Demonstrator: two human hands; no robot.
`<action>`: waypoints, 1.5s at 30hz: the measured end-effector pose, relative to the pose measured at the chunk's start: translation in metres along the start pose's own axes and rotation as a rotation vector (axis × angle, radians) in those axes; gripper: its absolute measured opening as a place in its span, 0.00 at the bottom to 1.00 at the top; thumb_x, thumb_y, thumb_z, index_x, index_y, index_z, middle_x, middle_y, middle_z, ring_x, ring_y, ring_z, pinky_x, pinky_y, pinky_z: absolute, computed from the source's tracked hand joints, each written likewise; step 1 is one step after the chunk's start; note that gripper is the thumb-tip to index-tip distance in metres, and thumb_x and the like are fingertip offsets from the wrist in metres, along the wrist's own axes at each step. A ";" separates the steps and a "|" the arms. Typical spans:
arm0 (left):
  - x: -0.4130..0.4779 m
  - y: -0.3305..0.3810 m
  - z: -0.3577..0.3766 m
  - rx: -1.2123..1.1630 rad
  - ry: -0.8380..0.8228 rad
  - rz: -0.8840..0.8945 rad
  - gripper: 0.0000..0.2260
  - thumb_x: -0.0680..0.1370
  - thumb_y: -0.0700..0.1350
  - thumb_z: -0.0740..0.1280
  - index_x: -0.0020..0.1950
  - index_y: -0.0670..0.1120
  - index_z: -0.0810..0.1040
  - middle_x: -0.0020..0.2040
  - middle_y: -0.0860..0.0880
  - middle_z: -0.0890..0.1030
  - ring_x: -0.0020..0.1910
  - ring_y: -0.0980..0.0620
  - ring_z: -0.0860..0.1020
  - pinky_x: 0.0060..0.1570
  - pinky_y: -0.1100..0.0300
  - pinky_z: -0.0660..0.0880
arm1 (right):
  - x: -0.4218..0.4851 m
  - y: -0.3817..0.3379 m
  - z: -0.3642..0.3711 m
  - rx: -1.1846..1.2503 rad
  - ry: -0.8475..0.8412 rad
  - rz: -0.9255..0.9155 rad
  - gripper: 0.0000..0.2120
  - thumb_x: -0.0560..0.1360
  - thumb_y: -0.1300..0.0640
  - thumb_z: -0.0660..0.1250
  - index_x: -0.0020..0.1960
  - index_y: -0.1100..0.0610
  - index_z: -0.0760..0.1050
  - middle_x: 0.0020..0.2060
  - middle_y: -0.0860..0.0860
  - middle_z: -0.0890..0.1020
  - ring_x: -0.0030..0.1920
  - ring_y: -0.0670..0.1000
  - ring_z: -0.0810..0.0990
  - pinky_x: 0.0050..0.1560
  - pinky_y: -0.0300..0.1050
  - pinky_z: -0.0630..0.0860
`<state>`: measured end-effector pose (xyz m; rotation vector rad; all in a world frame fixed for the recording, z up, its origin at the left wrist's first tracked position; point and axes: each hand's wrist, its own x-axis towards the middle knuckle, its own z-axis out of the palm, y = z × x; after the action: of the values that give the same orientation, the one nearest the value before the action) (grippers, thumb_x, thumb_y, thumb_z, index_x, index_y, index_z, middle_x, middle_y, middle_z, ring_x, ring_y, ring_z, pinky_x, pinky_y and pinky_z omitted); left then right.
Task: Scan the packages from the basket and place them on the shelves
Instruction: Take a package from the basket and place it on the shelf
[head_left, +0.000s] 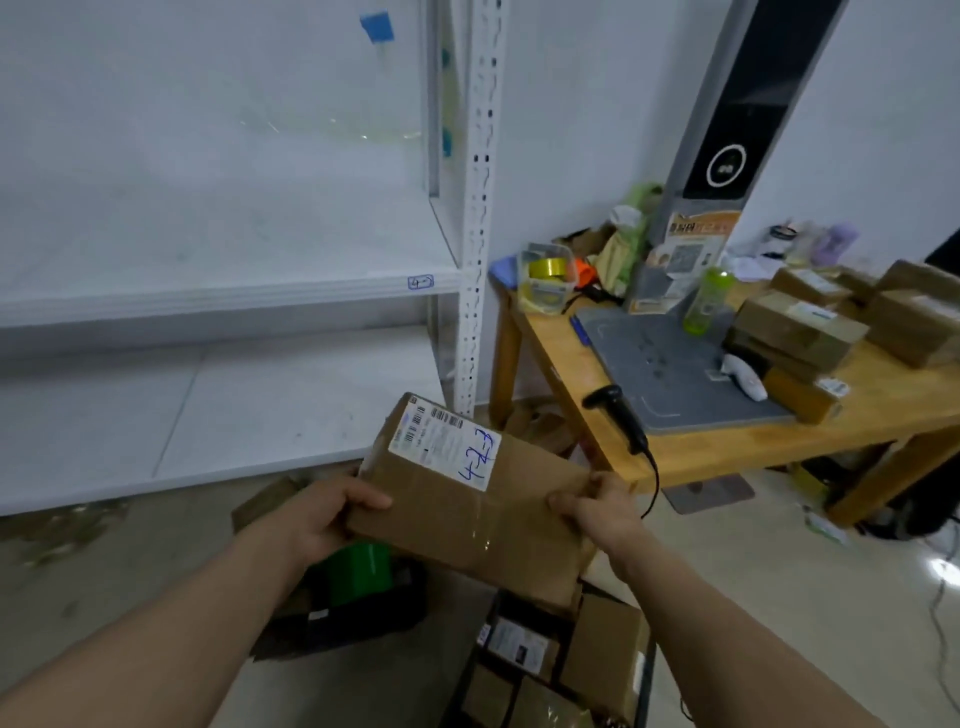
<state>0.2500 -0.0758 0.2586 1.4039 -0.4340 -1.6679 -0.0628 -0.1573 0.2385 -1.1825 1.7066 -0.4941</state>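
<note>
My left grip (324, 519) is curled round the near-left edge of the box (467, 535), thumb lying on top. My right grip (605, 512) clamps the right edge the same way, thumb on the top face, fingers hidden beneath. Both are closed on this 1 box, and I see it held tilted in the air, in front of the lower shelf (234, 405) and above the basket (645, 680).

The box is brown cardboard with clear tape across it. A white label (444, 447) sits at its far corner, with barcodes and "4-2-3" written in blue. The basket at the lower right holds several more brown packages (602, 654).

The upper shelf (208, 296) carries a small blue tag (420, 282) on its front edge; I cannot read it fully. Right of the shelves stands a wooden table (737, 447). A black scanner (618, 418) lies at its near edge on a grey mat (670, 364), cable hanging over the side. Further along the table are stacked boxes (800, 327) and a green bottle (707, 299). A green roll (358, 571) sits on the floor below my left grip.
</note>
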 end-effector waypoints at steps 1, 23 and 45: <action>-0.005 0.007 -0.008 0.020 -0.008 0.037 0.40 0.53 0.32 0.77 0.66 0.42 0.77 0.62 0.37 0.81 0.62 0.37 0.78 0.59 0.44 0.77 | 0.001 -0.009 0.006 -0.146 0.025 -0.054 0.40 0.71 0.45 0.77 0.75 0.53 0.61 0.68 0.55 0.70 0.65 0.58 0.73 0.63 0.55 0.76; -0.039 0.142 -0.244 0.430 -0.203 0.152 0.43 0.53 0.38 0.76 0.69 0.48 0.72 0.65 0.40 0.76 0.63 0.36 0.76 0.50 0.49 0.81 | -0.009 -0.201 0.227 -0.685 -0.666 -0.271 0.60 0.51 0.34 0.85 0.76 0.37 0.58 0.68 0.44 0.76 0.70 0.50 0.73 0.75 0.56 0.67; 0.139 0.184 -0.105 0.646 0.008 0.175 0.27 0.71 0.64 0.72 0.53 0.41 0.86 0.48 0.41 0.87 0.47 0.39 0.85 0.60 0.42 0.79 | 0.158 -0.209 0.165 -0.690 -0.748 -0.219 0.61 0.51 0.34 0.83 0.78 0.39 0.59 0.73 0.45 0.72 0.74 0.54 0.68 0.75 0.63 0.64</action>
<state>0.4245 -0.2585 0.2788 1.7617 -1.1305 -1.4340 0.1724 -0.3591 0.2459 -1.7644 1.0967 0.4332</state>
